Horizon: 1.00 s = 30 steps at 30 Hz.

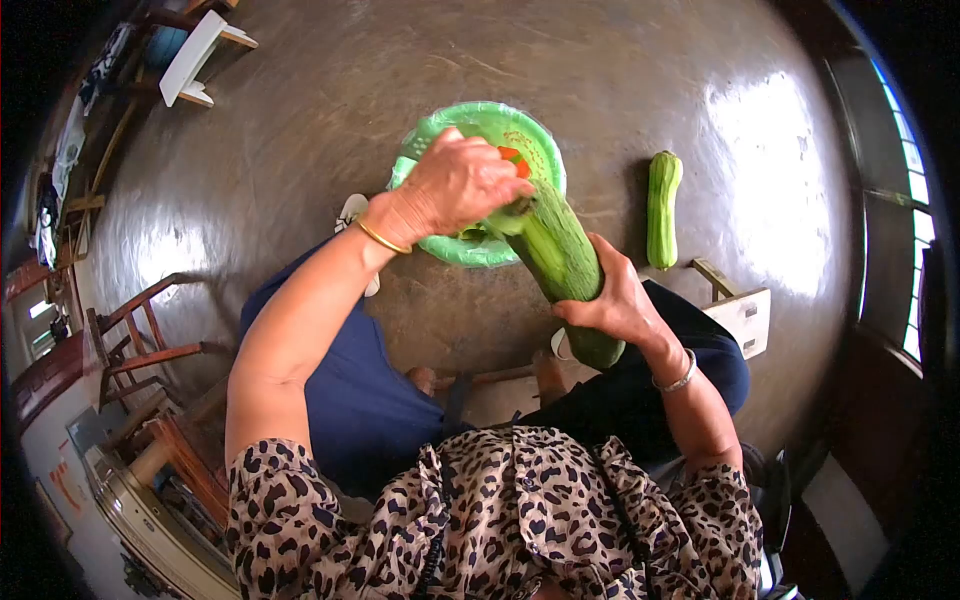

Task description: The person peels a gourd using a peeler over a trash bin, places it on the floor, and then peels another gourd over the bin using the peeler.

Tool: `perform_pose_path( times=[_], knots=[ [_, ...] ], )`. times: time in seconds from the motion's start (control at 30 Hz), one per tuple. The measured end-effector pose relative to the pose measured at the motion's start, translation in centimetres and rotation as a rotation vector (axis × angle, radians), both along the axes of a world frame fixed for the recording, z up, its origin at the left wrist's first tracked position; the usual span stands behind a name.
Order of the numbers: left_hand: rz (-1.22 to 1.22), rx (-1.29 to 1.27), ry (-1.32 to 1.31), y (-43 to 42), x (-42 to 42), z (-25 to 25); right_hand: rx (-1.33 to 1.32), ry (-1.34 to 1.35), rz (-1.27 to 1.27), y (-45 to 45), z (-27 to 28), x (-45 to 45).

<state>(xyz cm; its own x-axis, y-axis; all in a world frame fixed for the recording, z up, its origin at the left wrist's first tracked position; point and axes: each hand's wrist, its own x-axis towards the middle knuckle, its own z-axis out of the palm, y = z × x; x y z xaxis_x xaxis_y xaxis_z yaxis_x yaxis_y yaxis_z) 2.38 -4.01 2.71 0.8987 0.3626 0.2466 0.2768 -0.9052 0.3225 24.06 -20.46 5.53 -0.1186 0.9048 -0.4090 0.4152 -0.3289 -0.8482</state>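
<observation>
Presently holding the green gourd (562,245) aslant, with the right hand (612,295) clamped around its lower part and its upper end over the near right edge of the green basin (490,110). Gripping with the left hand (460,182), at this end, an orange tool (514,157), perhaps a peeler, too covered for certainty. Noticing a second gourd (662,210) on the floor (610,70), right of the basin.

A: Basin (545,135)? We see glossy plastic, crinkled film (402,172) over its rim.
B: Held gourd (565,250): rough skin, we note, smoother along one strip.
A: Floor (620,60): smooth, we agree, glossy in patches.
B: Bangle (383,240): polished metal. Trousers (350,390): matt cloth.
</observation>
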Motion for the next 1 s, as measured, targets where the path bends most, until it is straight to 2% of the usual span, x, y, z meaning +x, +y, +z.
perform_pose_path(
  times=[0.1,0.17,0.2,0.23,0.3,0.33,0.37,0.43,0.47,0.53,0.57,0.63,0.67,0.7,0.77,0.83,0.9,1.0],
  knots=[
    [0.022,-0.003,-0.036,0.9,-1.8,-0.3,0.013,-0.009,0.058,-0.8,1.2,0.8],
    [0.141,-0.099,0.276,1.0,-2.3,-1.2,0.080,0.104,0.073,-1.0,1.9,0.9],
    [0.105,-0.083,0.173,1.0,-2.5,-2.6,0.118,0.078,0.068,-0.7,2.2,0.8],
    [0.095,-0.083,0.178,1.3,-2.3,-2.2,0.117,0.082,0.058,-0.5,2.2,0.9],
    [0.377,-0.628,0.330,2.0,-1.6,-1.0,-0.072,0.009,0.018,0.1,2.3,1.4],
    [0.275,-0.351,0.548,1.9,-1.4,-1.9,-0.047,0.043,-0.005,0.1,2.0,1.5],
    [0.336,-0.415,0.518,1.3,-2.0,-2.5,-0.041,0.039,-0.006,-0.1,1.5,1.5],
    [0.252,-0.236,0.463,0.6,-2.7,-3.2,0.043,0.035,-0.049,-0.2,0.6,1.6],
    [0.247,-0.242,0.466,0.8,-2.3,-2.9,0.048,0.038,-0.072,-0.2,0.4,1.4],
    [0.295,-0.236,0.707,1.4,-1.5,-1.8,-0.027,0.068,-0.109,-0.2,0.3,1.3],
    [0.298,-0.234,0.708,1.4,-1.7,-1.7,-0.083,0.092,-0.129,0.1,0.4,1.3],
    [0.355,-0.298,0.617,1.3,-1.8,-1.1,-0.091,0.120,-0.153,0.4,0.6,1.1],
    [0.370,-0.252,0.494,1.2,-1.3,-0.9,-0.150,0.209,-0.188,0.6,0.6,1.1],
    [0.364,-0.251,0.493,1.1,-0.9,-0.7,-0.211,0.299,-0.223,0.8,0.6,1.1],
    [0.249,-0.251,0.065,0.4,0.3,1.4,-0.219,0.358,-0.229,1.1,0.4,0.9],
    [0.177,-0.172,0.058,-1.2,1.8,2.5,-0.280,0.518,-0.239,1.5,0.6,0.4],
    [0.046,-0.156,-0.213,-3.0,3.0,3.0,-0.277,0.556,-0.228,1.4,-0.5,0.1],
    [0.031,-0.096,-0.174,-3.2,2.8,3.2,-0.209,0.569,-0.175,1.3,-0.9,-0.3]
  ],
)
